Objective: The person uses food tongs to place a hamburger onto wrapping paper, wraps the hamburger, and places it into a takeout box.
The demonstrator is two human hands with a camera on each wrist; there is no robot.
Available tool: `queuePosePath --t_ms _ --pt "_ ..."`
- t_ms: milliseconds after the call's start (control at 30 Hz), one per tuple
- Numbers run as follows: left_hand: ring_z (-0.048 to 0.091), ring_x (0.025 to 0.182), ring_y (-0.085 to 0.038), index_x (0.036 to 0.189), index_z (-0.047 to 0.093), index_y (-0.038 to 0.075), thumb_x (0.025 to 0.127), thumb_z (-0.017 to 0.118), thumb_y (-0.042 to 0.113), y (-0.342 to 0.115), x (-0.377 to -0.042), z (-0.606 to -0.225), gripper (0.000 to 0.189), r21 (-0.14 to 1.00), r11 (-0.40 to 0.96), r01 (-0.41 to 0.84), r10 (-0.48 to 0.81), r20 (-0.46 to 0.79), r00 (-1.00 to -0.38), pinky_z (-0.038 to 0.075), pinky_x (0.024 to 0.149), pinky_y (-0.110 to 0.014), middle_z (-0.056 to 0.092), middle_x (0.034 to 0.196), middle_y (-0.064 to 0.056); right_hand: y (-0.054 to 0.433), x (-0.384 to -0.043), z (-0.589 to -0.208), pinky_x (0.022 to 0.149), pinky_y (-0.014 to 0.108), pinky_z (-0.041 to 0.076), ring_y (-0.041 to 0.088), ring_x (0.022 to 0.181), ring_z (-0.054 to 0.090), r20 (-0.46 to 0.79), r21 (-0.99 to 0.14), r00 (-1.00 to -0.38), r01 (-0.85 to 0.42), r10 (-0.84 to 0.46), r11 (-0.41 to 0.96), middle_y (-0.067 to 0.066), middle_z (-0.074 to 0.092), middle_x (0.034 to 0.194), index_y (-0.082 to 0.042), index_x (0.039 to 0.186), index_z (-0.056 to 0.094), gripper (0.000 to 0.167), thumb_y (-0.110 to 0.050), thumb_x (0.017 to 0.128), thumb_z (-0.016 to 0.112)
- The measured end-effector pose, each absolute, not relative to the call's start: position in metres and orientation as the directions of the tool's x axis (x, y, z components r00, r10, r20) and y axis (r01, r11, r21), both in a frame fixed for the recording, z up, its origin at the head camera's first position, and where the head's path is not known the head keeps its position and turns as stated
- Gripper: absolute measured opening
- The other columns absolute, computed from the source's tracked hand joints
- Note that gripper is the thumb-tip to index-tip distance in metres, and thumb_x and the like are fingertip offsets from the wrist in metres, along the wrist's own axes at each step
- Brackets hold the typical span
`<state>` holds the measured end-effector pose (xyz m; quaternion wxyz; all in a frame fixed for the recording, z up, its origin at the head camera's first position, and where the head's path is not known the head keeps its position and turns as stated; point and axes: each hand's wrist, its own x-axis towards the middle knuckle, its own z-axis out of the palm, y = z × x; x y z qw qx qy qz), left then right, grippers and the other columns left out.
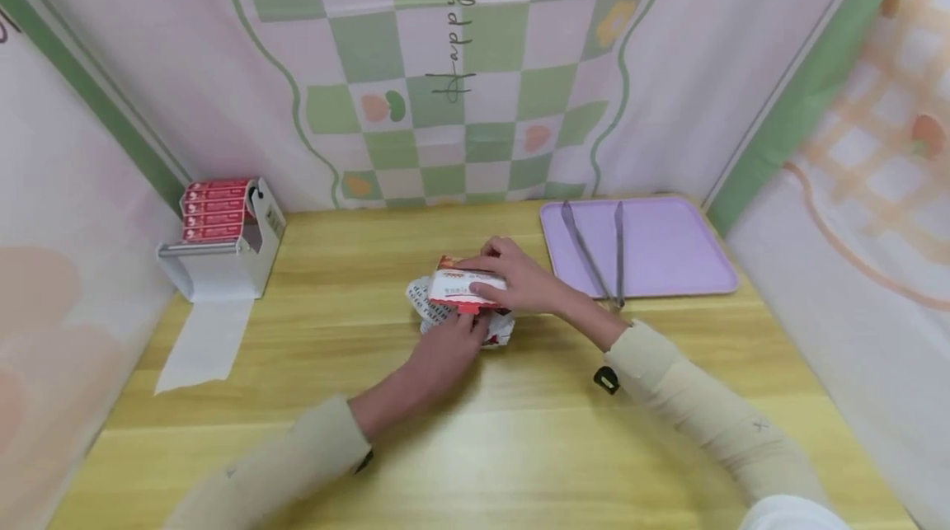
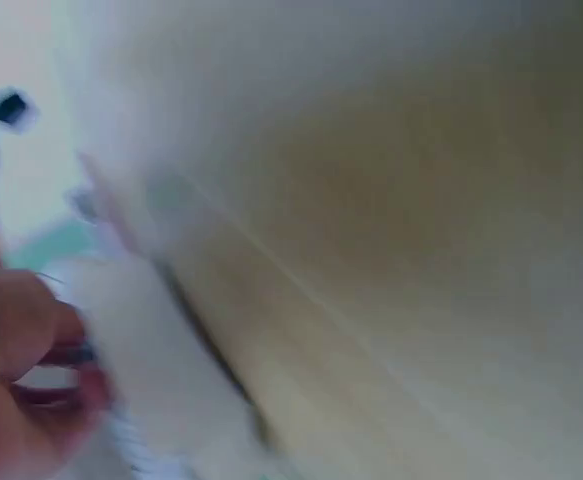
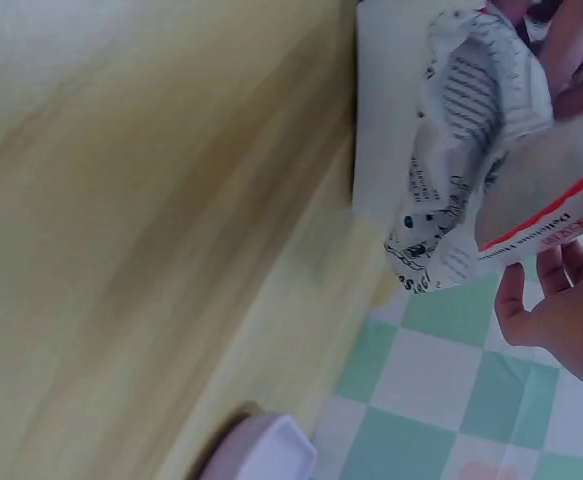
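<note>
A paper hamburger box (image 1: 454, 287), white with a red scalloped edge, stands with its lid raised at the table's middle. Crumpled newsprint-pattern wrapping paper (image 3: 461, 150) sticks out of it; whatever it wraps is hidden. My right hand (image 1: 523, 279) grips the lid, thumb on the printed face and fingers over the far side. Just in front, my left hand (image 1: 449, 349) has its fingertips at the paper, under the lid's red tab. The left wrist view is blurred: the left hand (image 2: 26, 370) has bent fingers beside the box's pale side (image 2: 151, 370).
On the right lies a purple tray (image 1: 683, 254) with metal tongs (image 1: 586, 254) across it, handles crossing its front edge. A white dispenser (image 1: 260, 237) holding red-printed small boxes (image 1: 215, 213) stands at the left, a white paper strip (image 1: 204, 349) hanging onto the wooden table (image 1: 490, 464).
</note>
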<state>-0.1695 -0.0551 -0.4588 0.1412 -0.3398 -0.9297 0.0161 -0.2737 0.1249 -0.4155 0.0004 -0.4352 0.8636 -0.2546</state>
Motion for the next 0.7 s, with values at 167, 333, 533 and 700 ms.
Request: queuePosePath --t_ms 167,333,533,700 --pt "0.067 0.084 -0.013 0.117 0.068 0.001 0.095 0.059 0.01 -0.074 -0.136 -0.454 0.025 0.588 0.693 0.416 0.502 0.021 -0.865 0.059 0.068 -0.025 0.069 0.106 -0.008 0.125 -0.271 -0.426 0.096 0.051 0.042 0.03 0.119 0.044 0.197 -0.331 -0.572 -0.803 -0.796 0.495 0.017 0.05 0.137 -0.029 0.147 0.05 0.048 -0.039 0.1 0.053" --pt "0.069 0.07 -0.01 0.112 0.064 -0.007 0.103 0.051 0.019 -0.088 -0.143 -0.477 0.031 0.927 0.128 -0.353 0.345 -0.376 -0.86 0.059 0.067 -0.022 0.074 0.088 -0.008 0.12 -0.263 -0.429 0.105 0.062 0.035 0.038 0.144 0.027 0.08 -0.192 -0.525 -0.842 -0.847 0.503 0.013 0.025 0.164 -0.041 0.156 0.029 0.052 -0.047 0.105 0.038" --pt "0.074 0.088 -0.015 0.131 0.051 -0.009 0.108 0.043 0.023 -0.081 -0.155 -0.496 0.04 0.8 -0.252 -0.545 0.286 -0.476 -0.831 0.06 0.083 -0.025 0.076 0.096 -0.008 0.113 -0.252 -0.438 0.106 0.067 0.031 0.045 0.15 0.019 0.003 -0.115 -0.474 -0.875 -0.881 0.47 0.011 0.016 0.167 -0.042 0.154 0.032 0.05 -0.041 0.105 0.04" --pt "0.075 0.086 -0.016 0.129 0.051 -0.01 0.108 0.039 0.015 -0.074 -0.156 -0.493 0.035 0.795 -0.323 -0.514 0.217 -0.466 -0.858 0.06 0.081 -0.024 0.076 0.09 -0.007 0.111 -0.25 -0.44 0.105 0.064 0.033 0.044 0.148 0.024 0.02 -0.061 -0.484 -0.874 -0.875 0.482 0.01 0.018 0.167 -0.039 0.153 0.035 0.051 -0.044 0.103 0.045"
